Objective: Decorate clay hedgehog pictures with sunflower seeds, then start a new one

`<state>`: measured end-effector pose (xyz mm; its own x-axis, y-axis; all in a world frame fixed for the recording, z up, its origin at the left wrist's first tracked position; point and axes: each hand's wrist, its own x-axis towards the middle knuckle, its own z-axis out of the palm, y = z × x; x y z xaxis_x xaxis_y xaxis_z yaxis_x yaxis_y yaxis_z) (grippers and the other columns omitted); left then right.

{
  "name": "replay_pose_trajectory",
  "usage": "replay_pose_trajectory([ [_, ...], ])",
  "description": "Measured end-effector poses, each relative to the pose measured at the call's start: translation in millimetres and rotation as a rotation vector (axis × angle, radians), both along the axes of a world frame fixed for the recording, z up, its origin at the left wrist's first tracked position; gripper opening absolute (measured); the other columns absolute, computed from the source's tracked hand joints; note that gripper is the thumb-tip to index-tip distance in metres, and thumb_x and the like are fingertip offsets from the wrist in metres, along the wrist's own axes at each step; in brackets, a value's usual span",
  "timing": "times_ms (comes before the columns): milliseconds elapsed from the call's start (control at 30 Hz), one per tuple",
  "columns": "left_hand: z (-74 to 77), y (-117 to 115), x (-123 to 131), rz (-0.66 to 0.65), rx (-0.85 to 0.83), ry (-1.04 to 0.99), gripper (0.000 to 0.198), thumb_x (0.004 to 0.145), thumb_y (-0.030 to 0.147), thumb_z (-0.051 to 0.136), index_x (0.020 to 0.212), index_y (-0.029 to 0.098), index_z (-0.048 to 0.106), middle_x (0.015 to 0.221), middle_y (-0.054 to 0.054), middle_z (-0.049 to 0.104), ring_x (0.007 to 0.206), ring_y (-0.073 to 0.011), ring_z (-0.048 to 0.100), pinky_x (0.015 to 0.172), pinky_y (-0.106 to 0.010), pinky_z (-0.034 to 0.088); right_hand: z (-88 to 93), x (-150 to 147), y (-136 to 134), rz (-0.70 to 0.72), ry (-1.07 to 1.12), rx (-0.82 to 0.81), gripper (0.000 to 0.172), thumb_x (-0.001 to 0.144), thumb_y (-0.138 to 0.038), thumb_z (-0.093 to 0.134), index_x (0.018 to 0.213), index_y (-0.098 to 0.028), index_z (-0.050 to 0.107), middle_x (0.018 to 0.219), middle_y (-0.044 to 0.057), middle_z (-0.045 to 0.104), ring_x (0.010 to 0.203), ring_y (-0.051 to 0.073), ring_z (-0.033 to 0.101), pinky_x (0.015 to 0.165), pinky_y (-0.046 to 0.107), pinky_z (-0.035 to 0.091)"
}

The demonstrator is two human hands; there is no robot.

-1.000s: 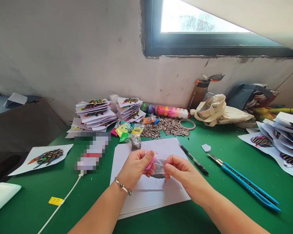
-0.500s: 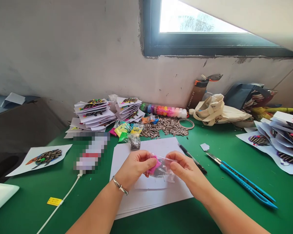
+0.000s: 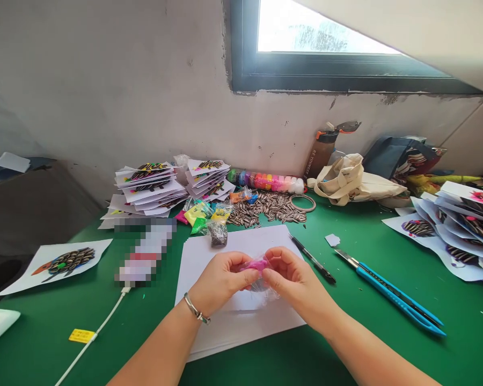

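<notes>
My left hand point(image 3: 229, 276) pinches one side of a small clear plastic bag point(image 3: 263, 287) with pink clay point(image 3: 256, 265) in it. The fingers of my right hand point(image 3: 287, 271) close on the other side, thumb near the clay. Both hands hold the bag above a stack of white paper point(image 3: 241, 335). Just beyond them, a bag of dark clay point(image 3: 218, 236) lies at the paper's far edge. To the right of my right hand rests a black pen point(image 3: 314, 260), partly on the paper.
A blue utility knife point(image 3: 394, 295) with its blade out lies right. Sunflower seeds point(image 3: 269, 206), a tape ring point(image 3: 303, 202) and colourful clay bags point(image 3: 197, 213) sit behind. Seed-picture stacks point(image 3: 148, 187) stand back left, others point(image 3: 467, 230) right. A white cable point(image 3: 100, 329) crosses the left.
My right hand has moved left, closer to my left hand, and the stretched bag is now bunched between them around the pink clay. The whole view has shifted slightly.
</notes>
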<state>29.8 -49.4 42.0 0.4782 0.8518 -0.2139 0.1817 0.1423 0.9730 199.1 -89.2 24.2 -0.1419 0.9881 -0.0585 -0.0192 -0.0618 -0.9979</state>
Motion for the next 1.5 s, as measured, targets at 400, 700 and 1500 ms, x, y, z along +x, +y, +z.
replay_pose_trajectory([
  [400,-0.7,-7.4,0.1,-0.029,0.185,0.193,0.019,0.075,0.033,0.061,0.069,0.016,0.066,0.058,0.001,0.053,0.054,-0.0110,0.042,0.048,-0.021,0.031,3.1,3.2,-2.7,0.104,-0.081,0.029,0.015,0.084,-0.033,0.055,0.083,-0.019,0.059,0.073,0.000,0.058,0.070,0.013,0.053,0.062,0.025,0.042],
  [700,5.0,-10.0,0.3,-0.041,0.204,0.138,0.022,0.077,0.037,0.061,0.074,0.016,0.067,0.067,-0.002,0.063,0.059,-0.0130,0.051,0.052,-0.022,0.037,-0.5,2.5,-3.6,0.043,-0.075,0.104,0.017,0.084,-0.036,0.056,0.080,-0.019,0.058,0.075,0.000,0.058,0.072,0.014,0.052,0.066,0.026,0.041],
  [1500,10.4,-13.0,-2.7,-0.129,0.565,0.250,0.021,0.085,0.024,0.053,0.077,0.021,0.072,0.069,-0.001,0.067,0.063,-0.0125,0.057,0.061,-0.022,0.041,8.6,4.1,-9.4,0.027,-0.331,0.333,0.009,0.085,-0.020,0.051,0.077,-0.019,0.056,0.073,-0.001,0.058,0.069,0.012,0.052,0.065,0.024,0.041],
])
